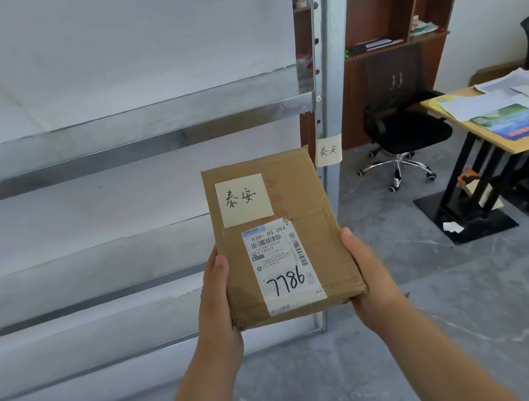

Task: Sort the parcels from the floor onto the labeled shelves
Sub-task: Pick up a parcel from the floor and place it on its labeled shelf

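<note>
I hold a flat brown cardboard parcel (315, 227) in front of the metal shelving (75, 150). It carries a pale handwritten note (244, 199) and a white shipping label marked 7786 (280, 263). My left hand (214, 298) grips its near left edge, my right hand (367, 270) its near right edge. A matching handwritten note (328, 150) is stuck on the shelf's upright post (328, 86), just right of the parcel's far corner. The shelf boards visible behind the parcel are bare.
A dark wood bookcase (398, 5) stands behind the post. A black office chair (401, 133) and a wooden desk (502, 114) covered with papers are to the right. Grey marbled floor (415, 332) spreads below.
</note>
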